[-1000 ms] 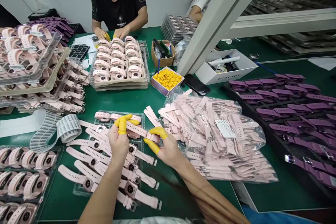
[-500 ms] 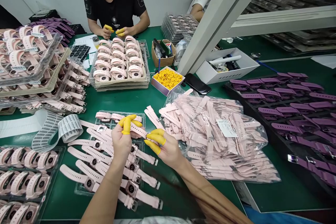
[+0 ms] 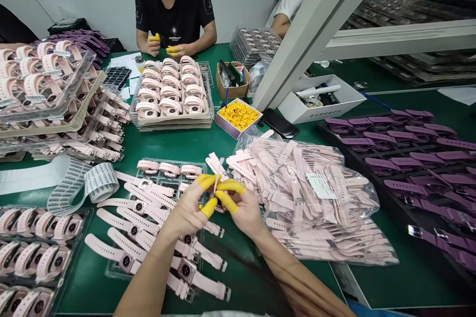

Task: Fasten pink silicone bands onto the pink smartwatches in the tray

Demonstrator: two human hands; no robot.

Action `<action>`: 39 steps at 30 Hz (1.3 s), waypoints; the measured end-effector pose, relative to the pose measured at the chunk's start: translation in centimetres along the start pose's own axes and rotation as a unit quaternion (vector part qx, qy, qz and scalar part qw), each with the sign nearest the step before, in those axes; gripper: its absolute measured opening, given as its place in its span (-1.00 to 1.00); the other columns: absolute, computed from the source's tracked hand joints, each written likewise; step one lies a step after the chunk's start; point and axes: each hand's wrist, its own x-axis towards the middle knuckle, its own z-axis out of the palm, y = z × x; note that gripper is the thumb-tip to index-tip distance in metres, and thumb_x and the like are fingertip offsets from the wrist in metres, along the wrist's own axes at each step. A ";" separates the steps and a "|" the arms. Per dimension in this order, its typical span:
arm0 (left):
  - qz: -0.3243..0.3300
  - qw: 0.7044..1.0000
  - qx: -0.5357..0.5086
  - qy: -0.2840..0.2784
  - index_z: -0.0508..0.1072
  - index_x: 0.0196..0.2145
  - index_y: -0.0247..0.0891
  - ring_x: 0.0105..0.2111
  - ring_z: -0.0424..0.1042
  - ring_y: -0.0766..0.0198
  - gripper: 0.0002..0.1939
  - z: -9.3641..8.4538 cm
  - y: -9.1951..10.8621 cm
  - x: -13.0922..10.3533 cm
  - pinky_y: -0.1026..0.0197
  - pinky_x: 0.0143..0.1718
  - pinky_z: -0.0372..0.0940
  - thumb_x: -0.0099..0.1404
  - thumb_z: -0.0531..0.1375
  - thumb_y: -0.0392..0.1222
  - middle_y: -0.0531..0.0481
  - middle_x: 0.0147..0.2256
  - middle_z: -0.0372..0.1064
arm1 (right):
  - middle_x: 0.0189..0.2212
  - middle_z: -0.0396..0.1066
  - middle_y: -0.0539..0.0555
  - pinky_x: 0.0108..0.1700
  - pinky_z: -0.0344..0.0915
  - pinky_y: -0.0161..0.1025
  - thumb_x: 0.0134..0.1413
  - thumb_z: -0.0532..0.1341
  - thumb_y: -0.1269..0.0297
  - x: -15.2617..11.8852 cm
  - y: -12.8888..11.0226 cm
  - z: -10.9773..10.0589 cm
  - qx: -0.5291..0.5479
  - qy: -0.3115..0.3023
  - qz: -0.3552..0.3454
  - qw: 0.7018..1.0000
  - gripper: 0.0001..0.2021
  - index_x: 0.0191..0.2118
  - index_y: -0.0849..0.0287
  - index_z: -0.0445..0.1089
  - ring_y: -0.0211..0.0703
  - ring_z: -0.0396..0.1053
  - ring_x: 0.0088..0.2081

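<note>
Yellow finger cots cover fingertips on both hands. Between them is a pink smartwatch [image 3: 216, 185], its strap seen edge-on and its body mostly hidden by fingers. My left hand [image 3: 189, 210] pinches it from the left, and my right hand [image 3: 243, 207] grips it from the right. Just beyond my left hand, closed-up pink watches [image 3: 170, 168] sit in the back row of a clear tray [image 3: 203, 164]. Several pink watches with straps laid open [image 3: 186, 267] lie over the tray and table by my left forearm. To the right is a bag of pink straps [image 3: 297, 158].
A roll of barcode labels [image 3: 101, 182] and stacked watch trays [image 3: 44, 104] stand on the left. Ahead are a filled watch tray [image 3: 171, 121], a box of yellow finger cots [image 3: 239, 115] and a phone [image 3: 279, 123]. Purple straps [image 3: 405, 161] fill the right; a co-worker [image 3: 174, 15] sits opposite.
My left hand has moved right and come close to my right hand. The strap between them, stretched out flat before, is now turned upright and edge-on. A row of closed-up watches shows more fully.
</note>
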 end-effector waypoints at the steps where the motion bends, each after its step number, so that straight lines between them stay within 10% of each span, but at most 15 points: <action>1: 0.003 0.999 0.038 -0.008 0.50 0.17 -0.20 -0.06 0.48 0.08 -0.58 0.1 0.1 0.0 0.02 0.07 0.41 0.37 0.23 -0.19 -0.21 -0.01 0.47 | -0.48 0.42 -0.04 -0.54 0.41 -0.31 0.24 0.35 0.07 0.2 0.0 -0.1 0.034 0.015 0.027 0.999 -0.82 -0.21 0.06 0.49 -0.25 0.37 -0.57; 6: 0.005 0.999 0.037 0.027 0.46 0.20 -0.14 -0.07 0.42 0.12 -0.55 0.2 0.3 -0.2 0.04 0.07 0.37 0.36 0.25 -0.22 -0.10 -0.12 0.43 | -0.38 0.52 -0.03 -0.38 0.53 -0.26 0.11 0.44 0.00 0.8 -0.4 -0.8 0.110 0.058 0.064 0.990 -0.63 -0.07 0.03 0.40 -0.19 0.51 -0.45; 14: -0.086 0.955 -0.282 0.011 0.33 0.28 -0.15 -0.47 0.44 0.30 -0.43 0.3 0.1 -0.3 0.15 -0.31 0.44 0.39 0.28 0.02 -0.06 -0.21 0.49 | -0.18 0.59 0.16 -0.13 0.59 -0.08 0.30 0.23 -0.12 0.1 0.7 -0.8 0.059 -0.112 0.017 0.992 -0.63 0.00 0.04 0.43 0.07 0.61 -0.16; 23: 0.043 0.995 0.018 0.094 0.48 0.15 -0.17 0.07 0.41 -0.03 -0.54 0.4 0.4 -0.6 -0.07 0.15 0.35 0.31 0.34 -0.13 -0.23 0.07 0.40 | -0.24 0.54 0.10 -0.17 0.56 -0.09 0.29 0.31 0.15 0.0 0.4 -0.5 -0.075 -0.046 -0.077 0.993 -0.82 -0.05 0.02 0.45 0.02 0.56 -0.23; 26: 0.101 0.982 0.101 0.123 0.56 0.00 -0.17 -0.02 0.45 0.01 -0.69 0.8 0.3 -0.3 -0.03 0.07 0.38 0.29 0.33 -0.24 -0.20 -0.04 0.47 | -0.36 0.46 0.03 -0.33 0.51 -0.17 0.31 0.28 0.28 -0.5 -0.2 -0.2 -0.197 -0.031 -0.150 0.968 -0.82 0.00 0.05 0.45 -0.10 0.46 -0.39; 32: -0.058 0.969 -0.072 0.229 0.52 -0.33 -0.22 -0.52 0.38 0.29 -0.96 1.3 0.2 0.0 0.27 -0.46 0.32 0.27 0.25 -0.24 0.06 -0.49 0.42 | -0.32 0.45 0.04 -0.40 0.46 -0.25 0.32 0.27 0.36 -0.8 -0.5 0.8 -0.229 -0.023 -0.210 0.950 -0.76 0.05 0.02 0.41 -0.19 0.41 -0.43; 39: -0.152 0.940 -0.140 0.272 0.50 -0.33 -0.24 -0.65 0.35 0.32 -0.91 1.7 0.1 -0.1 0.31 -0.59 0.30 0.19 0.29 -0.20 0.13 -0.62 0.38 | -0.36 0.37 0.01 -0.49 0.38 -0.31 0.27 0.26 0.45 -1.2 -0.3 1.3 -0.228 -0.020 -0.235 0.945 -0.71 0.04 -0.02 0.46 -0.26 0.31 -0.52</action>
